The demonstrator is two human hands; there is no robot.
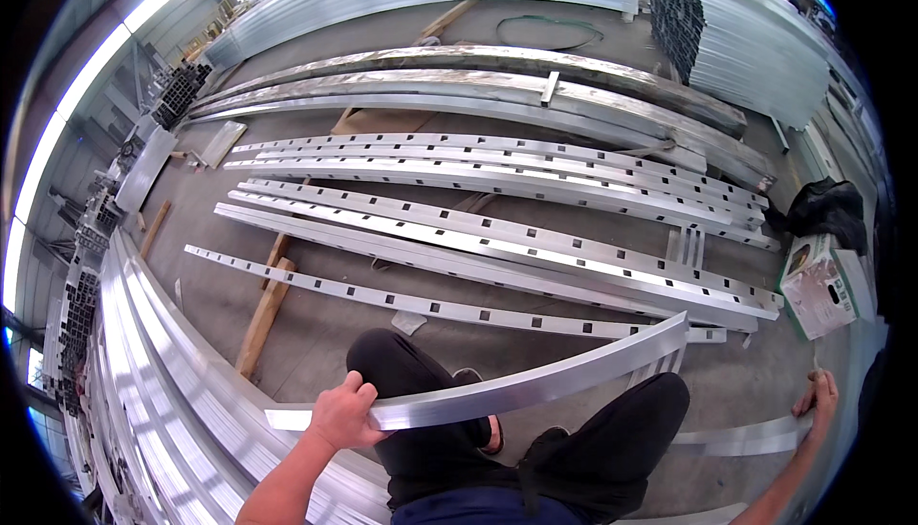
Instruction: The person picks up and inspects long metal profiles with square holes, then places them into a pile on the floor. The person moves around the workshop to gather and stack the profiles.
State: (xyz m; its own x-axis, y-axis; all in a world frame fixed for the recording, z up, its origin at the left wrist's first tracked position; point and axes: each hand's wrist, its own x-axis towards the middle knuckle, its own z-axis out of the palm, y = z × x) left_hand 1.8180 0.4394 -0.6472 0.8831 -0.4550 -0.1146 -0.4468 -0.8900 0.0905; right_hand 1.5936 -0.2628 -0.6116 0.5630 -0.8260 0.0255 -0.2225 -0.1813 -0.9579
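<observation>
My left hand [344, 413] is wrapped round a plain silver metal bar [516, 382] near its left end. The bar lies across my knees and rises toward the right. Far to the right, my right hand [819, 399] is closed, with a thin pale sliver at its fingertips that is too small to name. Beside that hand ends another flat metal bar [746, 440], low by the floor; whether they touch I cannot tell. Just beyond my knees lies a long metal rail [459, 312] with square holes along it.
Several punched rails [535, 235] lie side by side beyond, partly on wooden battens [265, 319]. A carton [819, 295] and a black bag [824, 216] stand at the right. Long silver profiles [182, 372] are stacked on my left. Larger beams [459, 85] lie further back.
</observation>
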